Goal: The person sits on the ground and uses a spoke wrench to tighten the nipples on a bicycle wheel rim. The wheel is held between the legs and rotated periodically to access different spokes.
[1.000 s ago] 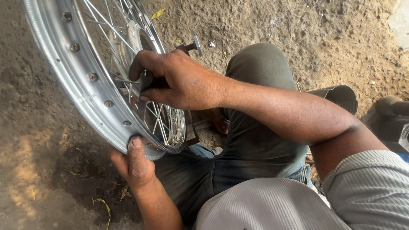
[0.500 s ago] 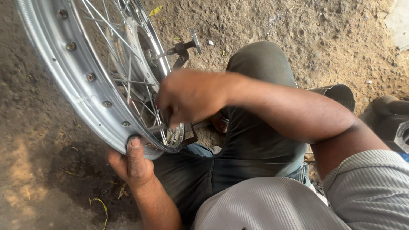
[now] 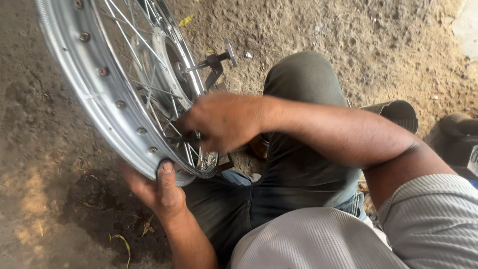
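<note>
Wheel rim (image 3: 94,94), bright silver metal, stands tilted on edge at upper left, against the person's lap. Row of spoke nipples runs along its inner channel; thin steel spokes (image 3: 134,50) cross toward the hub (image 3: 172,62), where a threaded axle (image 3: 216,60) with a nut sticks out to the right. Left hand (image 3: 157,192) cups the rim's lowest edge from below, thumb pressed on the metal, grip shut on it. Right hand (image 3: 224,122) reaches among the lower spokes, blurred; fingers curl around something dark, what it is cannot be told. Bent knee in dark trousers (image 3: 298,79) just behind. Bare dirt ground (image 3: 348,30) all around; dry leaf (image 3: 186,20) near the top.
</note>
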